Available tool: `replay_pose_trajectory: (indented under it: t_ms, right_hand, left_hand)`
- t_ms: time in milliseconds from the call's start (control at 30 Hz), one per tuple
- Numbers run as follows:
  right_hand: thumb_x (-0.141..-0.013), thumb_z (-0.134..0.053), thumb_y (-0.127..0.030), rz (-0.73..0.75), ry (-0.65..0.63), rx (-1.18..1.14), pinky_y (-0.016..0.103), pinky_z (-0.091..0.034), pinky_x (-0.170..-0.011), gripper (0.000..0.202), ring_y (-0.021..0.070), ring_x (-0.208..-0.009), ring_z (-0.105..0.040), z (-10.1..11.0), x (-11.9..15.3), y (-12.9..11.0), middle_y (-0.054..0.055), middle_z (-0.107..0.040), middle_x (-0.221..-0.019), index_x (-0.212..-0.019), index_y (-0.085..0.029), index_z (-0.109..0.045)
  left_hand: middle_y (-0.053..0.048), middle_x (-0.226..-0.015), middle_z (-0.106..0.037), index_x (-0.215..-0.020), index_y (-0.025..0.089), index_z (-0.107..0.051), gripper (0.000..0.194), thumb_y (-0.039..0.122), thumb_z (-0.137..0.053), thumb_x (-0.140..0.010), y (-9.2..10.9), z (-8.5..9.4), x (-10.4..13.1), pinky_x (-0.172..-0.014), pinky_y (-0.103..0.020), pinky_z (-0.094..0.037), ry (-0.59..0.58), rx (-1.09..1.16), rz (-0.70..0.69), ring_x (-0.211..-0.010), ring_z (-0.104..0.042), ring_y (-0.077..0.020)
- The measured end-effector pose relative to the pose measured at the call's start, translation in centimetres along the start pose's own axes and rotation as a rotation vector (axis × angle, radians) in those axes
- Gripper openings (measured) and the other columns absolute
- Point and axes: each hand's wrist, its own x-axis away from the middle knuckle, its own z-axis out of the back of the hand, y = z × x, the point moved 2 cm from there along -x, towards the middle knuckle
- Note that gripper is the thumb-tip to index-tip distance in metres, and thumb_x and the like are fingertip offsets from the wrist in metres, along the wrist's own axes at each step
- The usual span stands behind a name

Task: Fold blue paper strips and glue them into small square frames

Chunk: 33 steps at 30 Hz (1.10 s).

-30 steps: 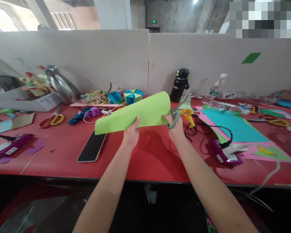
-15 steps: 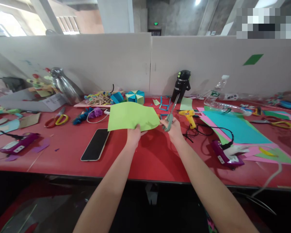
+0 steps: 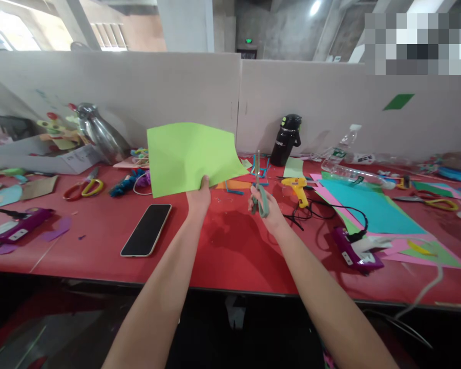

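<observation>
A sheet of light green paper [image 3: 190, 156] is raised above the table, its right edge curved and tapering to a point at the lower right corner. My left hand [image 3: 200, 199] pinches its bottom edge, thumb in front and the other fingers hidden behind the sheet. In my right hand [image 3: 267, 209] is a pair of scissors [image 3: 260, 197] with grey-green handles, blades pointing up and away from me. The scissors are apart from the paper, to its right. Below and left of the paper lies a black-screened phone [image 3: 147, 230].
A yellow glue gun [image 3: 296, 190] with a black cord lies right of my right hand. Purple power strips [image 3: 355, 251] sit at both sides. Coloured paper [image 3: 372, 205], a black bottle [image 3: 286, 139], a steel jug [image 3: 100, 133] and red-and-yellow scissors [image 3: 84, 188] stand or lie around.
My left hand has lifted the green paper up and to the left, turning it more upright. My right hand has drawn the scissors slightly left and towards me, away from the paper's edge.
</observation>
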Motion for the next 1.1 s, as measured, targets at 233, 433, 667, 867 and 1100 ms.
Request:
replay_pose_trajectory:
  t_ms: [233,433,667,867,1100]
  right_hand:
    - [-0.074,-0.077,-0.065,-0.186,-0.247,0.209,0.026,-0.039,-0.055,0.051,0.0114,-0.052,-0.055,-0.5,1.4,0.3,-0.005,-0.058,-0.06,-0.073,-0.022,-0.049]
    - [-0.08,-0.072,-0.064,-0.258,-0.405,0.414,0.026,-0.039,-0.057,0.049,0.0113,-0.057,-0.055,-0.8,3.0,-0.8,-0.003,-0.06,-0.064,-0.077,-0.021,-0.049]
    - [-0.079,-0.073,-0.065,-0.279,-0.357,0.481,0.027,-0.038,-0.055,0.052,0.0123,-0.056,-0.056,-1.3,3.2,-1.1,-0.003,-0.059,-0.063,-0.073,-0.022,-0.044]
    - [-0.077,-0.075,-0.065,-0.251,-0.316,0.432,0.026,-0.037,-0.051,0.052,0.0115,-0.052,-0.052,-1.7,2.8,-0.2,-0.004,-0.057,-0.058,-0.074,-0.023,-0.044]
    - [-0.072,-0.076,-0.069,-0.23,-0.247,0.355,0.026,-0.04,-0.049,0.057,0.0123,-0.051,-0.056,-2.7,2.8,0.3,-0.004,-0.058,-0.059,-0.075,-0.024,-0.042]
  left_hand:
    - [-0.012,-0.147,-0.058,-0.14,0.02,-0.057,0.051,0.028,-0.07,-0.091,-1.5,1.0,-1.8,-0.097,-0.036,-0.061,0.127,0.112,0.055,-0.13,-0.061,-0.0271]
    - [-0.012,-0.146,-0.059,-0.143,0.02,-0.052,0.051,0.025,-0.066,-0.094,-1.9,2.3,-2.4,-0.084,-0.029,-0.065,0.202,0.229,0.049,-0.116,-0.07,-0.0234]
    - [-0.01,-0.136,-0.067,-0.131,0.023,-0.062,0.058,0.009,-0.079,-0.078,-1.9,1.2,-2.0,-0.099,-0.033,-0.059,0.145,0.364,0.009,-0.12,-0.068,-0.0214]
    - [-0.011,-0.137,-0.066,-0.132,0.024,-0.062,0.061,0.015,-0.083,-0.075,-1.5,0.7,-1.0,-0.098,-0.039,-0.06,0.093,0.4,-0.015,-0.123,-0.066,-0.0246]
    - [-0.012,-0.132,-0.069,-0.13,0.02,-0.064,0.056,0.025,-0.083,-0.078,0.3,0.8,0.3,-0.115,-0.041,-0.047,0.09,0.204,-0.026,-0.137,-0.055,-0.0267]
